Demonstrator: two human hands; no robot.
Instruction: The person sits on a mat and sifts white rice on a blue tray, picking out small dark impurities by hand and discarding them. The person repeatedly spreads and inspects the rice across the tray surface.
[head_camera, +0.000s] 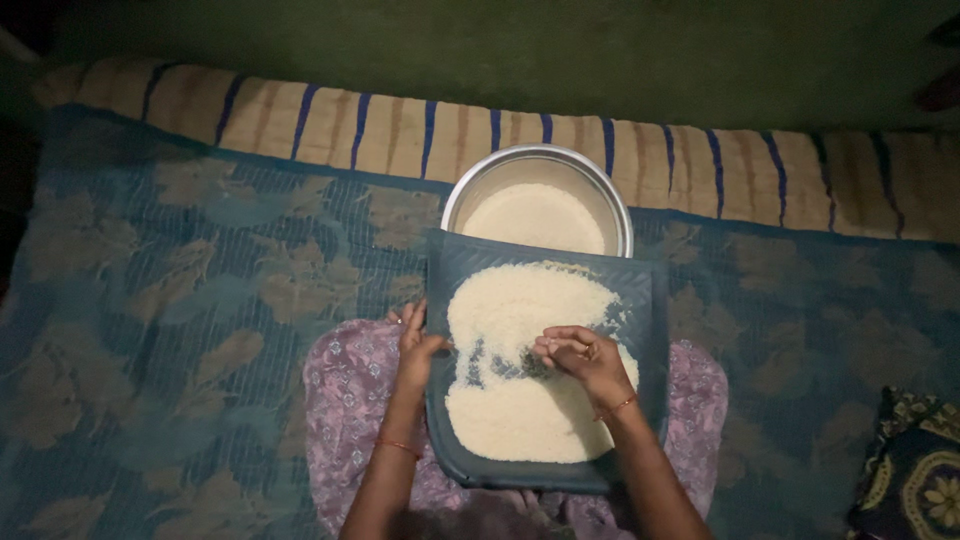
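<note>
- The left hand (417, 345) grips the left rim of the tray (650, 300), thumb over the edge; its other fingers are hidden underneath.
- The tray rests on the person's lap, spread with rice (520, 400).
- The right hand (582, 358) rests on the rice with fingertips curled together; whether they pinch anything is too dim to tell.
- The metal bowl (610, 195) beyond holds more rice, its near rim hidden by the tray.

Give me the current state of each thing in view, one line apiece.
Blue tray: flat on the lap, rice spread across it, a bare streak near the middle.
Metal bowl: upright beyond the tray, partly filled with rice.
Left hand: gripping the tray's left edge.
Right hand: on the rice, fingers curled.
Bedsheet: spread flat.
</note>
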